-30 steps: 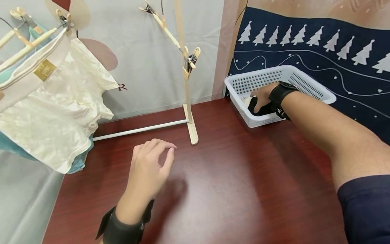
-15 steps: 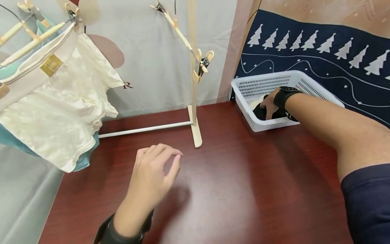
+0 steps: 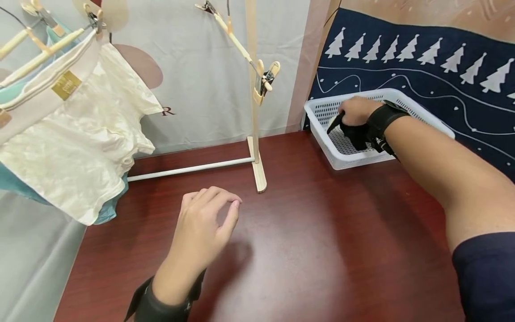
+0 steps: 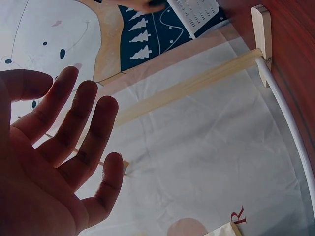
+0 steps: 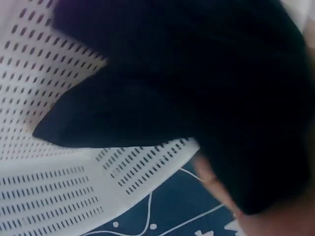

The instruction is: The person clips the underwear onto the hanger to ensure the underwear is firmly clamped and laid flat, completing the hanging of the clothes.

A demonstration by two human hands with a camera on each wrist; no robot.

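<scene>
Over the white basket (image 3: 414, 117) at the counter's (image 3: 306, 241) far right, the right hand (image 3: 356, 111) is gripping a black garment (image 3: 354, 134) — the cloth is hanging below the grip, inside the rim — while the left hand (image 3: 203, 230) is resting loosely open, well apart.

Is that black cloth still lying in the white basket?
No, lifted out. The right hand grips the black cloth, which hangs above the white basket floor.
</scene>
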